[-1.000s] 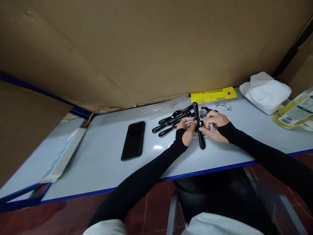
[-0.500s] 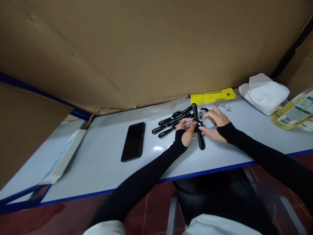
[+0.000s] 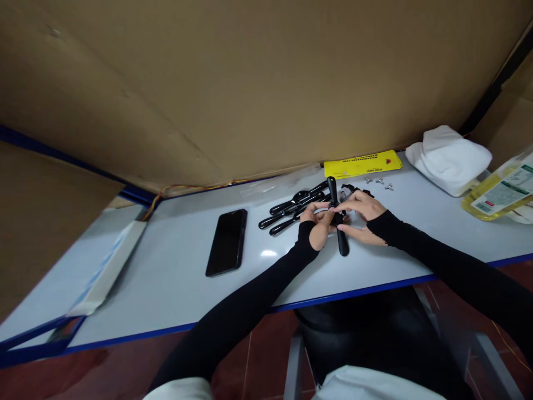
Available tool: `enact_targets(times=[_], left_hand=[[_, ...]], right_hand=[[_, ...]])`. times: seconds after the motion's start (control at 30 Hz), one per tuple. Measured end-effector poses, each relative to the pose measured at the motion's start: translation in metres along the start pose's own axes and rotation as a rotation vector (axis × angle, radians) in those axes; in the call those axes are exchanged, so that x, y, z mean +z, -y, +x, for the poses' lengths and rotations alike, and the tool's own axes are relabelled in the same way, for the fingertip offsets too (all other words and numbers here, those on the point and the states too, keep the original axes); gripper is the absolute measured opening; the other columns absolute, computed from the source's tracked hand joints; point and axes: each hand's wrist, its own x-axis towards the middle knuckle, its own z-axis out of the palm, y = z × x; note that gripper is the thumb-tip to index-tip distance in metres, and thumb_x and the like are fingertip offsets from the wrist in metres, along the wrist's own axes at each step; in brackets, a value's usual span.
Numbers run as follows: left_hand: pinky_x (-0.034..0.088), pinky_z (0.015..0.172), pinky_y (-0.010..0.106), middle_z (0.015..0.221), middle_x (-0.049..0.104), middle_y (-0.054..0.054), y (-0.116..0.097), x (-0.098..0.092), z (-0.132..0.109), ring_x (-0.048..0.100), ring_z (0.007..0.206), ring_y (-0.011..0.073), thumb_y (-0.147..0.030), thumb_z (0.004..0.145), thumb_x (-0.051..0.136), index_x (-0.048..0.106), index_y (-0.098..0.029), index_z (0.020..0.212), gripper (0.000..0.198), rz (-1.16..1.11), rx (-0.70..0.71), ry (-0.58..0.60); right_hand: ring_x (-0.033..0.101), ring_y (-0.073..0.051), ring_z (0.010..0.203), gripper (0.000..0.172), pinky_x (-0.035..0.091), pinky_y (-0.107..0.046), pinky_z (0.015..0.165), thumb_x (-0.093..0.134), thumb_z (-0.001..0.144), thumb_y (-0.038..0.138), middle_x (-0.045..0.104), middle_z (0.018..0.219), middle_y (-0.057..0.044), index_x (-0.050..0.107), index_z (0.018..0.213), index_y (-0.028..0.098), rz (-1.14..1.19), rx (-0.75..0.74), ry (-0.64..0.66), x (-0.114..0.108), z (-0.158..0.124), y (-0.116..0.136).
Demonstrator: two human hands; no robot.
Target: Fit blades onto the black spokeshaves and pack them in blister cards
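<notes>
A black spokeshave (image 3: 342,242) is held nearly upright in the picture, one handle toward the table's front edge and the other toward the back. Closed around its middle from the left is my left hand (image 3: 317,225). From the right, my right hand (image 3: 361,215) grips the same middle part, with forefinger and thumb on it. Fingers hide most of the centre, so any small part there cannot be made out. Several more black spokeshaves (image 3: 287,214) lie in a pile left of my hands. Other small dark parts (image 3: 347,190) lie behind my right fingers.
Several small silver wing-shaped screws (image 3: 379,181) lie beyond my right hand, near yellow printed cards (image 3: 362,164). A black phone (image 3: 227,242) rests to the left. Clear plastic bags (image 3: 278,180), a white cloth bundle (image 3: 449,158) and a bottle of yellow liquid (image 3: 495,194) stand along the back and right.
My right fingers have moved left and closed in on the middle of the spokeshave. My left hand and the tool stay in place.
</notes>
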Motion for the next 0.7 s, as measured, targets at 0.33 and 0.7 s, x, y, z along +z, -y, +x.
enact_targets(times=[0.33,0.7], left_hand=[[0.06,0.051,0.03,0.072,0.075,0.003,-0.002,0.0013,-0.0016,0.075,0.062,0.0233,-0.048,0.061,0.097,0.057,-0.019,0.099,0.063,0.017,-0.003,-0.03],[0.064,0.059,0.038,0.077,0.076,0.006,-0.001,0.0005,-0.0019,0.079,0.073,0.029,-0.046,0.065,0.096,0.054,-0.02,0.102,0.061,0.011,-0.015,0.0]], right_hand=[[0.048,-0.013,0.072,0.027,0.046,-0.03,0.072,0.08,0.081,0.03,0.054,0.096,-0.003,0.074,0.106,0.022,0.052,0.077,0.049,0.0007,-0.0011,-0.0002],[0.05,-0.014,0.076,0.041,0.046,-0.03,0.071,0.083,0.078,0.03,0.053,0.098,-0.003,0.075,0.118,0.025,0.04,0.085,0.058,-0.0004,-0.0008,0.0008]])
